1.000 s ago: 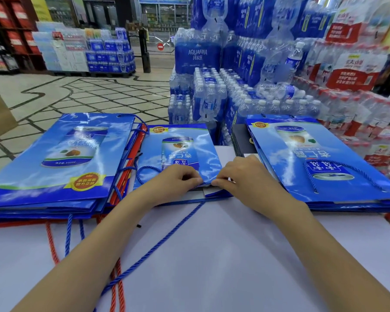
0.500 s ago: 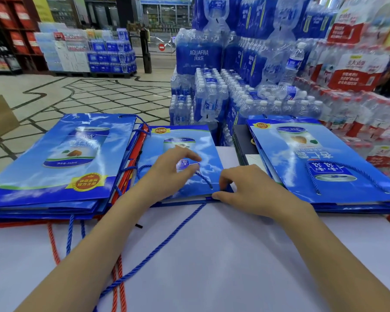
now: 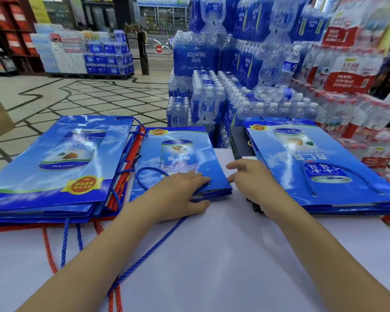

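The left hand [image 3: 180, 192] presses straight fingers on the flat blue bag [image 3: 178, 154] in the middle of the table [image 3: 212, 255] by its far edge, the right hand [image 3: 252, 179] hovers beside it, loose and empty, so I think next both must lift it onto the pile [image 3: 279, 174] at the right edge.

Supermarket floor, stacked shrink-wrapped water bottle packs [image 3: 223, 97], pallet display [image 3: 88, 55], red shelving [image 3: 14, 34], tiled floor [image 3: 88, 97]
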Available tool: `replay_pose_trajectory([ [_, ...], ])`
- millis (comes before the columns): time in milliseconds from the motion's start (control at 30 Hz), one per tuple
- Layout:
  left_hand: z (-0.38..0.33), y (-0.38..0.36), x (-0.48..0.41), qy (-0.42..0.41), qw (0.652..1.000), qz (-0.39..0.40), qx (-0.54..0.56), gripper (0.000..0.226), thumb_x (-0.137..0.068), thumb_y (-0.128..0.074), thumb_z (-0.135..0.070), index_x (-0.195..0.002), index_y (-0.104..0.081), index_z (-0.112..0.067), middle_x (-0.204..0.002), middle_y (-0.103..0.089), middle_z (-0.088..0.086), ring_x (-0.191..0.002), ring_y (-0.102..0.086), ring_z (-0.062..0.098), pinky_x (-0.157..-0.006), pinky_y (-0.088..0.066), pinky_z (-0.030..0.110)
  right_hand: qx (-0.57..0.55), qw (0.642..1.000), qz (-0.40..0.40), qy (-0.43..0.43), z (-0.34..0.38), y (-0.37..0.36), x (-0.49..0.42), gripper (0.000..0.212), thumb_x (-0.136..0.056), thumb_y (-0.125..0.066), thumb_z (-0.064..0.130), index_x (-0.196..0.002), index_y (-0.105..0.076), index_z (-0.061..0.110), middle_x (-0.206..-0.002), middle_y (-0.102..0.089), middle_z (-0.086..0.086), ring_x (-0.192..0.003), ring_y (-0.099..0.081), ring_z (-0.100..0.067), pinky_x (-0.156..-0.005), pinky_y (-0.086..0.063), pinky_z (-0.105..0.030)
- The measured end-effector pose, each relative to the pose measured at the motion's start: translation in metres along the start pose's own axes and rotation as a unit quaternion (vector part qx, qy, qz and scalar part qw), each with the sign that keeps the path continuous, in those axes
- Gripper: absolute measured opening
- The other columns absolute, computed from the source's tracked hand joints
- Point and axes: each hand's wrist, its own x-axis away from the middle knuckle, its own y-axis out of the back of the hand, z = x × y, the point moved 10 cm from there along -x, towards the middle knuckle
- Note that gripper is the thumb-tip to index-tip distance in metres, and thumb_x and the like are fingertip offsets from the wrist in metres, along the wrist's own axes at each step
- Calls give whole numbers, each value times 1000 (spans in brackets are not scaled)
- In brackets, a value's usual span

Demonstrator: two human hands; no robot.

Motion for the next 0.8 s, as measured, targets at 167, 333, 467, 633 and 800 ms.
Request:
replay_pose_trajectory([
  [167, 7, 40, 6, 44, 983, -176, 41, 43, -96, -46, -39, -138, -45, -29, -133, -59, -3, -118, -56, 25, -92, -47, 41, -269, 963, -13, 30, 20, 11, 10, 29, -75, -68, 10, -103, -69, 20, -97, -74, -10, -76, -61, -14, -70, -43, -26],
  [333, 13, 90, 33, 24, 904, -388, 180, 32, -98, -51, -27, -128, -57, -17, -93, -69, -9, -84, -57, 12, -72, -39, 10, -351, 920, 174, -22, 28, -40, 29, 31, -90, -57, -4, -121, -58, 3, -102, -73, -20, -86, -71, -27, -76, -60, -33],
  [467, 15, 113, 40, 12, 855, -437, 278, 3, -100, -49, -21, -103, -51, -22, -67, -53, -29, -59, -47, -5, -57, -33, 9, -326, 884, 327, -75, 29, -90, 55, 30, -95, -60, 12, -123, -56, 3, -117, -66, -26, -102, -69, -35, -87, -57, -40],
  [633, 13, 133, 34, 62, 779, -476, 404, 7, -101, -49, -26, -99, -54, -23, -77, -57, -20, -68, -52, -4, -65, -40, 13, -409, 850, 319, -88, 32, -97, 49, 45, -93, -64, 31, -129, -57, 6, -122, -64, -24, -110, -66, -32, -101, -50, -45],
  [800, 45, 125, 30, 143, 631, -523, 555, 6, -98, -52, -34, -100, -55, -29, -93, -65, -12, -84, -64, 8, -80, -54, 32, -437, 864, 241, -70, 20, -78, 32, 66, -86, -74, 28, -141, -40, 15, -113, -68, -19, -99, -70, -32, -94, -54, -43],
])
